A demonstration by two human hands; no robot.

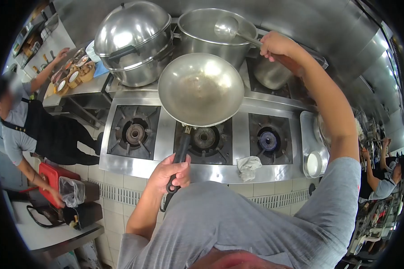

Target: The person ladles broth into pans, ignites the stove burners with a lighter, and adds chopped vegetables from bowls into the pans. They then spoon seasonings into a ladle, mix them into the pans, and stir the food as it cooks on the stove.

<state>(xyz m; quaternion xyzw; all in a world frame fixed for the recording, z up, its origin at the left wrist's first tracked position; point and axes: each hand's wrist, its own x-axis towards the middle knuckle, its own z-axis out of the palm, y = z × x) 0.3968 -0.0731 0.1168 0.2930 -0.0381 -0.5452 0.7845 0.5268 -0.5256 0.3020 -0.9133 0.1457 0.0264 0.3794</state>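
My left hand (pixel 168 175) is closed around the black handle of a wok (pixel 202 89). The wok hangs tilted above the middle burner (pixel 204 137), its shiny inside facing me with a faint brownish patch and no food visible. Stretched out to the back right, my right hand (pixel 279 48) grips the handle of a ladle (pixel 226 28). The ladle's round metal bowl is over the opening of a tall stockpot (pixel 211 47) behind the wok. I cannot tell whether the bowl touches what is inside the pot.
A domed steel pot (pixel 132 40) stands back left and another pot (pixel 272 71) back right. Left (pixel 134 133) and right burners (pixel 268 140) flank the middle one. A white cloth (pixel 248 167) lies on the front edge. A tray (pixel 310 134) sits right. Co-workers (pixel 54 127) are on both sides.
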